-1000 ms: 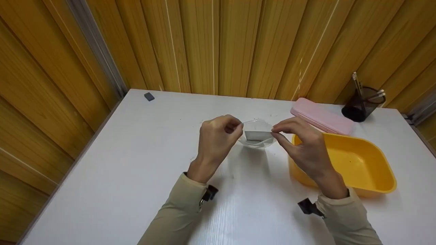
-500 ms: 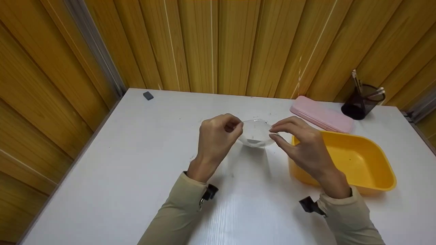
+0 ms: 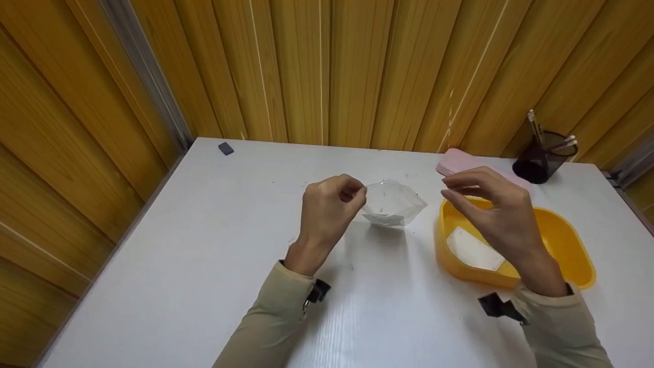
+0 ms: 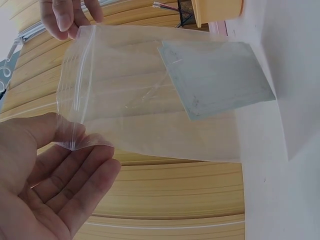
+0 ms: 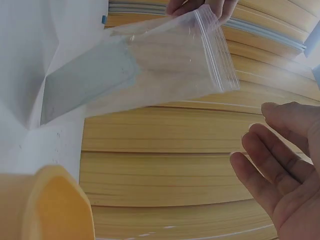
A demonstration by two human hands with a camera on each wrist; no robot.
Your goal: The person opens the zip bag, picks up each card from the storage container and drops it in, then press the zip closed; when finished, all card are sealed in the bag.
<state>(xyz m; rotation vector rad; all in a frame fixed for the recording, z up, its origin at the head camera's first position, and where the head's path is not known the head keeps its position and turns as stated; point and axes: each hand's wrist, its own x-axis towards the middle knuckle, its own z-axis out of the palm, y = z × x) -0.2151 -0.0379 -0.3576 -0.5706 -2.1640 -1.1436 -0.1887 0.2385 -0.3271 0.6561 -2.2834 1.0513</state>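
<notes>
My left hand [image 3: 332, 209] pinches one edge of the mouth of a clear zip-lock bag [image 3: 396, 197]. The bag stands upright, its mouth spread apart and its bottom at the white table. Inside, low down, a flat pale grey rectangular piece [image 4: 217, 80] leans tilted; the right wrist view shows the same grey piece [image 5: 90, 80] at the bag's bottom. To the right, my right hand [image 3: 500, 214] hovers apart from the bag with nothing in its loosely bent fingers. Below that hand, a white flat piece [image 3: 474, 249] lies in the yellow tub [image 3: 444, 258], partly hidden by the hand.
A pink case [image 3: 454, 161] lies behind the tub, partly covered by my right hand. At the back right stands a dark mesh pen cup [image 3: 541, 158] with pencils. A small dark block [image 3: 226, 148] sits near the table's back left corner, close to the wood-panelled wall.
The grey piece has dropped from my right fingers down into the bag. My right hand has let go and moved right, over the tub, uncovering the white piece. My left hand keeps its pinch.
</notes>
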